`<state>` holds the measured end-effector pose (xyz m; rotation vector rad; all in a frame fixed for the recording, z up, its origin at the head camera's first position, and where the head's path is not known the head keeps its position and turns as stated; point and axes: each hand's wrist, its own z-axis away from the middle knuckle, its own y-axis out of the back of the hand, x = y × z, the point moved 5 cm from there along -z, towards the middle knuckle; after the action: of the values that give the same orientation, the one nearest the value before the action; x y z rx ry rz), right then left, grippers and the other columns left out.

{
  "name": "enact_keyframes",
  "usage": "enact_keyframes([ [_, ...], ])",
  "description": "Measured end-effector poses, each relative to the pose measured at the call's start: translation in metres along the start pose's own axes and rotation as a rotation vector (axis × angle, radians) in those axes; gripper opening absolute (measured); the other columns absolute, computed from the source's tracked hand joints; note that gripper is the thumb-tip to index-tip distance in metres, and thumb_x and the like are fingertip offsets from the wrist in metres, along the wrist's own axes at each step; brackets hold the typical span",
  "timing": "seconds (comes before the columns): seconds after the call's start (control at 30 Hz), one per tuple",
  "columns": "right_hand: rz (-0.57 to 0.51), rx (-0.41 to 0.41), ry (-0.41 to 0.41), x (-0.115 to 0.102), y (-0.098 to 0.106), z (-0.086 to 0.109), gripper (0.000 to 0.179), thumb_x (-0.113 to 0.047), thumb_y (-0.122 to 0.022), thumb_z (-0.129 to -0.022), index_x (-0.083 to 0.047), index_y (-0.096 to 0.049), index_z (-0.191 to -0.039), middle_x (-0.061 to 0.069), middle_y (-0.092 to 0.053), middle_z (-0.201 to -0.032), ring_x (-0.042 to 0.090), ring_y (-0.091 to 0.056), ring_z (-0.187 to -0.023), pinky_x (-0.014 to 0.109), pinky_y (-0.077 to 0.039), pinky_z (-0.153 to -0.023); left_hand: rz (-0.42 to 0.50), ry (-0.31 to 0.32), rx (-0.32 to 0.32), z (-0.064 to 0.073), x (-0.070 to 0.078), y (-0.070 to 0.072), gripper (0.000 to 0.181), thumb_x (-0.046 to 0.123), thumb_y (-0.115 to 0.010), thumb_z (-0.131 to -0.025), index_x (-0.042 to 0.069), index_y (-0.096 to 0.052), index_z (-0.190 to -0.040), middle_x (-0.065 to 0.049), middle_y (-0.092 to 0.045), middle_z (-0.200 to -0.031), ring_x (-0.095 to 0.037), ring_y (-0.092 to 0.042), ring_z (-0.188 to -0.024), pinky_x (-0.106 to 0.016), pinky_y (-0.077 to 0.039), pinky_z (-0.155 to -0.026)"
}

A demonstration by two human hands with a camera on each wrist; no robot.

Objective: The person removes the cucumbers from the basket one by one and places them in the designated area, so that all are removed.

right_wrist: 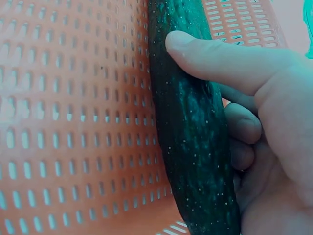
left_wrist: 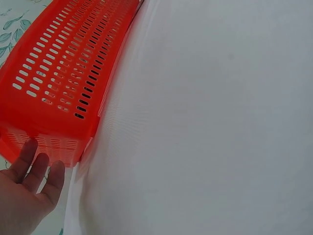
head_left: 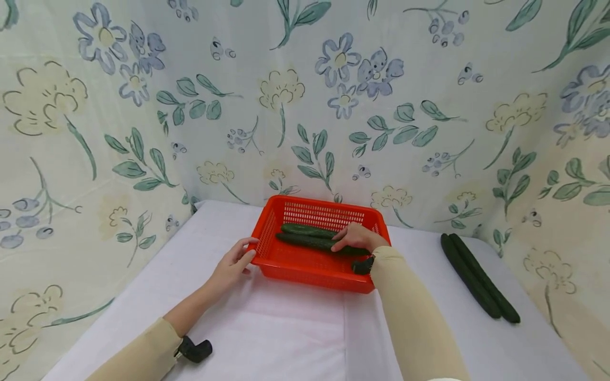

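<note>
A red plastic basket with slotted walls stands on the white-covered table, two dark green cucumbers lying lengthwise inside. My right hand reaches in over the right end and grips the nearer cucumber. In the right wrist view the thumb lies across this bumpy cucumber, and the fingers curl behind its other side. The farther cucumber is partly covered by the hand. At the basket's left end, my left hand touches the rim. Its fairly straight fingers show against the end wall in the left wrist view.
Two more long cucumbers lie side by side on the table's right part. White cloth covers the table. Floral curtains hang close behind it and along both sides. A black wrist device sits at the left sleeve.
</note>
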<state>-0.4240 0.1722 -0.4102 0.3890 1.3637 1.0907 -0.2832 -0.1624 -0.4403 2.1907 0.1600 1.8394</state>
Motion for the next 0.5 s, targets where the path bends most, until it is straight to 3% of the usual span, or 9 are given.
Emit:
enact_keyframes([
  [0.5,-0.002,0.013,0.055,-0.0020,0.0030,-0.0034,0.037,-0.031,-0.084,-0.081,-0.011,-0.079,-0.111,0.006,-0.075,-0.115,0.022,-0.059,-0.111,0.039,-0.049,-0.098,0.016,-0.003,0.005,-0.0001,-0.0007,0.0003,0.039,0.028,-0.054,-0.105,0.022,-0.048,-0.143,-0.019,-0.061,-0.122,-0.037,-0.060,-0.105,-0.041,-0.057,-0.084],
])
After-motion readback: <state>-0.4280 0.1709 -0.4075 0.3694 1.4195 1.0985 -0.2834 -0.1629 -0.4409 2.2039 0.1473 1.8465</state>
